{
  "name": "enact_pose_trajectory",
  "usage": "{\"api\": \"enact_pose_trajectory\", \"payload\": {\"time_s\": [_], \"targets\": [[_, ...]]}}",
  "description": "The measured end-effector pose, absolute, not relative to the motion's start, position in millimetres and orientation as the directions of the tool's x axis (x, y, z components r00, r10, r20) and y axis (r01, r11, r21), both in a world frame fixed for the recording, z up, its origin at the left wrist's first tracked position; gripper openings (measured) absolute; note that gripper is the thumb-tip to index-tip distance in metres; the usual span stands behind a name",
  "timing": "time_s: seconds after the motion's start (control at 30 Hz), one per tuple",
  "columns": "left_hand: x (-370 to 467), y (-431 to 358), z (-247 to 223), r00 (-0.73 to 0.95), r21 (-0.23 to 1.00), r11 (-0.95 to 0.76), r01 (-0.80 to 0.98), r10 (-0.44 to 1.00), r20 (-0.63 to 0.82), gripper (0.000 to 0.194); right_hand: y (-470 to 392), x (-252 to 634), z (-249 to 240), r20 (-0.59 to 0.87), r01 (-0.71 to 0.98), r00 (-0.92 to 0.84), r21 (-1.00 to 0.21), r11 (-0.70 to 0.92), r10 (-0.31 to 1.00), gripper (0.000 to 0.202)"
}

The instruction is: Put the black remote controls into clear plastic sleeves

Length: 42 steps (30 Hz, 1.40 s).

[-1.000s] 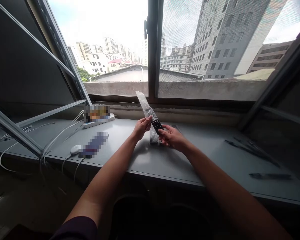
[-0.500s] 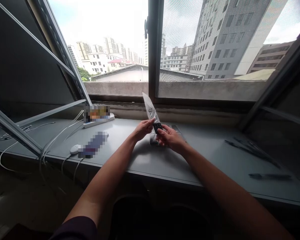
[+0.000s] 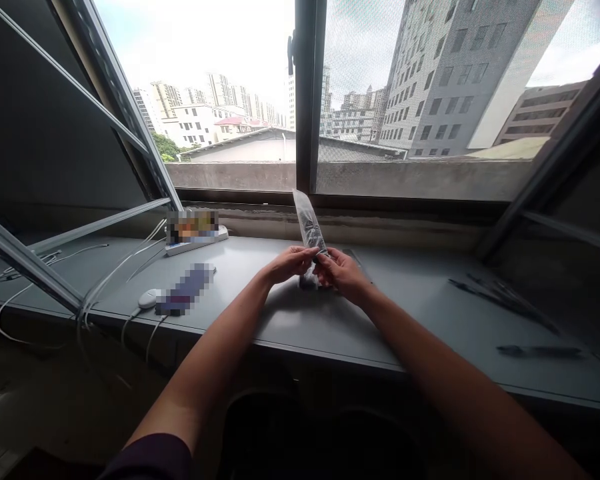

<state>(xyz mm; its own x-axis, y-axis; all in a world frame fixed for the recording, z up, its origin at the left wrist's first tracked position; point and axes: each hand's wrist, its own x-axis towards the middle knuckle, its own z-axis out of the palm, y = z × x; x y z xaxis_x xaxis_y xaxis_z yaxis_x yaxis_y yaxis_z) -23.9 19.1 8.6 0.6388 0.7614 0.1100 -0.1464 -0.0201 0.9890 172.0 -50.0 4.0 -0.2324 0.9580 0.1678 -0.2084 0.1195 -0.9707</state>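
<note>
A clear plastic sleeve (image 3: 306, 217) stands up from between my hands, its narrow top pointing toward the window. Inside its lower part is a dark remote control (image 3: 314, 240), seen through the film. My left hand (image 3: 293, 262) pinches the sleeve from the left, thumb and fingers together. From the right, my right hand (image 3: 341, 270) grips the sleeve and the remote's lower end, most of which its fingers hide. Under the hands, another dark piece in clear film (image 3: 308, 281) rests on the desk. Behind my right hand lies a flat grey thing (image 3: 355, 260), partly hidden.
On the grey desk (image 3: 405, 327), a white power strip (image 3: 197, 245), a blurred-out phone-like item (image 3: 185, 293) and a white round charger (image 3: 149, 299) lie left, with white cables (image 3: 113, 270). Dark cables (image 3: 505, 303) and a dark pen-like item (image 3: 539, 351) lie right. Metal frames flank the desk.
The remote's buttoned face, bare between my hands before, is now mostly covered by film and fingers. The sleeve has shifted slightly right and my left hand has moved closer to my right.
</note>
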Motion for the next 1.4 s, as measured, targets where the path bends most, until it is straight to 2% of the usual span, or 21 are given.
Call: {"api": "enact_pose_trajectory", "payload": {"time_s": [0.2,0.37,0.57,0.73,1.07,1.4], "targets": [[-23,25,7,0.607,0.988,0.008,-0.156,0.789,0.09,0.061,-48,173,4,0.185,-0.192,-0.246,-0.971,0.139,0.951,0.054],[-22,35,8,0.385,0.94,0.044,-0.339,0.918,0.096,0.065,-48,172,3,0.144,-0.166,-0.256,-0.981,0.104,0.956,0.048],[-23,34,12,0.2,0.882,-0.065,-0.466,0.964,0.177,0.057,-50,171,4,0.127,-0.132,-0.309,-0.987,0.09,0.942,0.046],[-21,31,12,0.156,0.891,-0.119,-0.437,0.966,0.205,0.055,-52,171,5,0.109,-0.089,-0.34,-0.993,0.083,0.934,0.042],[-19,33,6,0.2,0.924,-0.206,-0.322,0.939,0.279,0.058,-51,172,4,0.127,-0.102,-0.284,-0.99,0.102,0.95,0.049],[-21,32,6,0.326,0.925,-0.137,-0.353,0.909,0.259,0.055,-48,173,2,0.137,-0.086,-0.253,-0.989,0.119,0.958,0.059]]}}
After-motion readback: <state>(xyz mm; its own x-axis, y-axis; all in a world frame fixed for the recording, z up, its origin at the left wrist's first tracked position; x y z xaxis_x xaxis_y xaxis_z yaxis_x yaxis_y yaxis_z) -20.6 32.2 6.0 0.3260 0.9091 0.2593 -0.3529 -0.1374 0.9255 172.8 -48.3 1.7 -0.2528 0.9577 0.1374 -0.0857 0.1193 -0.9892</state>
